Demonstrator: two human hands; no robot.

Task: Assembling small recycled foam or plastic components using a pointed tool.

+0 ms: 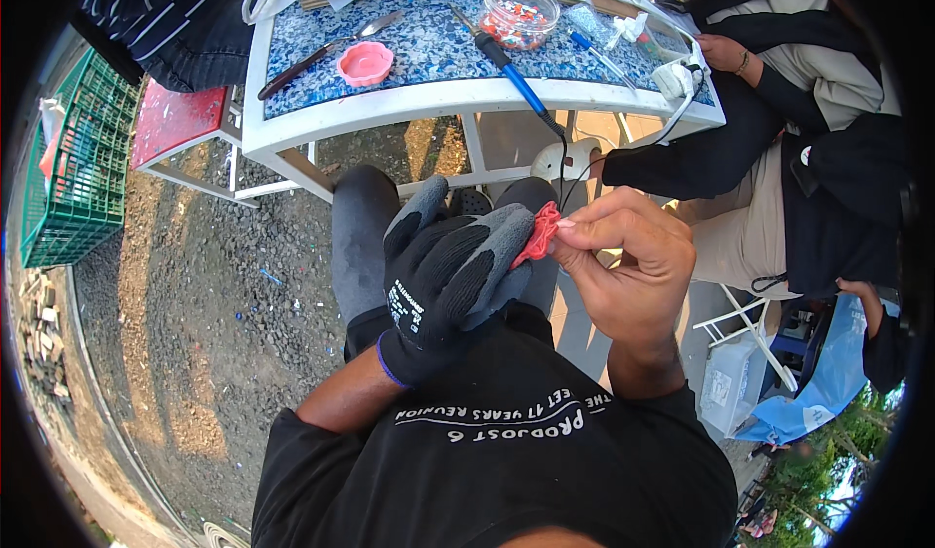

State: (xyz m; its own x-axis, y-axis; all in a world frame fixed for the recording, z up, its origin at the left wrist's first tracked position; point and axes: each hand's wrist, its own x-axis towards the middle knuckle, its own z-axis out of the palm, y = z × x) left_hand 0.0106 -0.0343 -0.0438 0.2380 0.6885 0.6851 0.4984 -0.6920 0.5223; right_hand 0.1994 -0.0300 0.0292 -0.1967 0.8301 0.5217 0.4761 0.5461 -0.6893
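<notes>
A small coral-red piece with a ruffled, wavy edge (538, 236) is held between my two hands, above my lap. My left hand (453, 261), in a black and grey work glove, is closed on its left side, and the grey fingers hide part of it. My bare right hand (628, 256) pinches its right edge between thumb and fingertips. On the table beyond lie a pink flower-shaped dish (365, 64), a spatula with a dark handle (297, 71), and a soldering iron with a blue handle (511, 75).
The white-framed table (390, 105) has a blue speckled top. On it stand a clear tub (522, 17) of coloured bits, a blue pen-like tool (599, 59) and a white plug (679, 78). A red stool (182, 124) and green crate (83, 163) stand left; other people sit close by.
</notes>
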